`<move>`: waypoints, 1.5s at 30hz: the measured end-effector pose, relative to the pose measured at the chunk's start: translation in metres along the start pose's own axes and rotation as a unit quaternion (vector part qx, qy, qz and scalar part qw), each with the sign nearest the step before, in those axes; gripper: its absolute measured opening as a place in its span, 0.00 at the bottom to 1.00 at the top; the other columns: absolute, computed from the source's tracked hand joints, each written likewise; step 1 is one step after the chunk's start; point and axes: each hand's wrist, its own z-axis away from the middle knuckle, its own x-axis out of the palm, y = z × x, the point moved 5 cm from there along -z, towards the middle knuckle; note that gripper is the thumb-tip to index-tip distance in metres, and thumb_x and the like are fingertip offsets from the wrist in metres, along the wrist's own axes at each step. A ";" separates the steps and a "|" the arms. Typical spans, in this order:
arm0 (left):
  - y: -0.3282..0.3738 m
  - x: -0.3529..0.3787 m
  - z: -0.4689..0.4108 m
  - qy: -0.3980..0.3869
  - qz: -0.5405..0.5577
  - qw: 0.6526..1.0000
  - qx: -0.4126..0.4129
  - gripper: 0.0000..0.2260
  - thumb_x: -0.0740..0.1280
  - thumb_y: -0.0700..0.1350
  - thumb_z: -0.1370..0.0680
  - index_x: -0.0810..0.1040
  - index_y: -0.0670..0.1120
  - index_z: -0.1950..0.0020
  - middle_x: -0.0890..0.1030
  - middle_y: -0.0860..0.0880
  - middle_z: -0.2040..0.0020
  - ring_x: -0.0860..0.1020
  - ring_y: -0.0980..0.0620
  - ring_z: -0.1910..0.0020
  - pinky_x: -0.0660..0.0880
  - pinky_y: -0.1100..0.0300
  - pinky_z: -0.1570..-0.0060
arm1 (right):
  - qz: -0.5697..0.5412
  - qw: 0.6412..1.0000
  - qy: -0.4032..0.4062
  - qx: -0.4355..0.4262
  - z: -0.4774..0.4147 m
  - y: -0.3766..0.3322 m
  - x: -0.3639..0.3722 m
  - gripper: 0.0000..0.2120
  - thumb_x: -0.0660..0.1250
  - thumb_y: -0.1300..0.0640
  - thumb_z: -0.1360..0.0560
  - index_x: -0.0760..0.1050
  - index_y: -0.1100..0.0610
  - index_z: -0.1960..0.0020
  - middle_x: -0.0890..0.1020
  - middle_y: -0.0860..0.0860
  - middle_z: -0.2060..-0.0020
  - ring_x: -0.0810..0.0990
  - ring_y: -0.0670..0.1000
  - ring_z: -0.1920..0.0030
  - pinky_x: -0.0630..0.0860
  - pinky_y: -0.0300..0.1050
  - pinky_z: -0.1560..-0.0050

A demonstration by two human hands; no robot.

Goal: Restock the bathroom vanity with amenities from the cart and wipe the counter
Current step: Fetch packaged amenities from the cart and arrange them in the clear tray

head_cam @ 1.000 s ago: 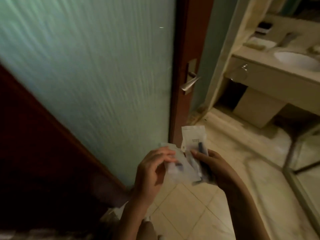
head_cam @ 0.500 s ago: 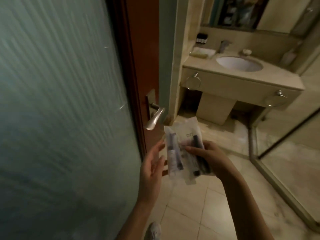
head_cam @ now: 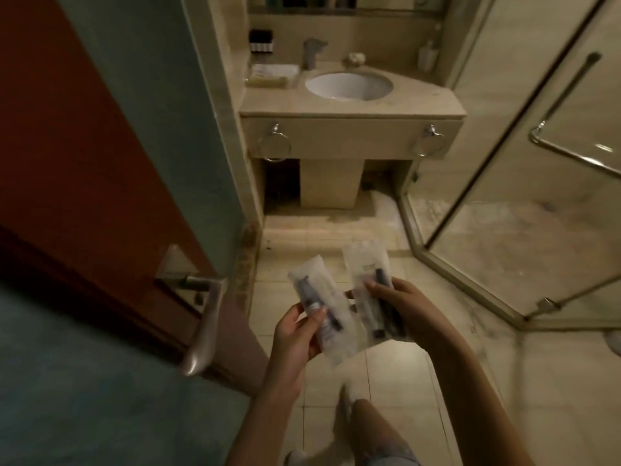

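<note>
The left hand (head_cam: 295, 334) pinches a frosted plastic packet (head_cam: 319, 304) with a dark tube showing inside. The right hand (head_cam: 406, 307) grips a second packet (head_cam: 368, 267) like it. Both packets are well short of the counter (head_cam: 353, 105).

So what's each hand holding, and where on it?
Left hand pinches one clear packet at its lower middle; right hand holds a second packet around its lower half.

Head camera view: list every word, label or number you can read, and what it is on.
Right packet, gripped by the right hand: small print, too blurred to read.
Left packet, gripped by the left hand: nothing readable.
Dark bottles on the vanity: too small to read.
</note>
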 end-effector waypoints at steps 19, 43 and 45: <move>0.136 0.130 -0.285 0.088 0.086 0.992 0.018 0.17 0.64 0.37 0.22 0.72 0.42 0.33 0.80 0.41 0.41 0.81 0.44 0.45 0.80 0.52 0.51 | -0.010 0.999 -0.036 -0.031 -0.282 -0.156 -0.146 0.13 0.67 0.51 0.25 0.76 0.53 0.42 0.85 0.52 0.51 0.83 0.53 0.50 0.79 0.52 0.48; 0.282 0.121 -0.573 0.102 0.384 0.913 -0.095 0.06 0.62 0.33 0.22 0.75 0.38 0.47 0.83 0.38 0.58 0.81 0.43 0.53 0.81 0.52 0.56 | 0.043 0.998 -0.053 -0.018 -0.568 -0.318 -0.084 0.14 0.73 0.56 0.28 0.77 0.58 0.44 0.84 0.55 0.53 0.83 0.53 0.54 0.78 0.44 0.58; 0.304 0.115 -0.601 0.085 0.352 0.930 -0.059 0.08 0.63 0.31 0.24 0.75 0.37 0.45 0.84 0.40 0.60 0.83 0.45 0.57 0.82 0.56 0.64 | 0.063 0.997 -0.044 -0.029 -0.597 -0.345 -0.074 0.10 0.72 0.58 0.27 0.77 0.60 0.47 0.84 0.54 0.56 0.83 0.49 0.59 0.77 0.38 0.64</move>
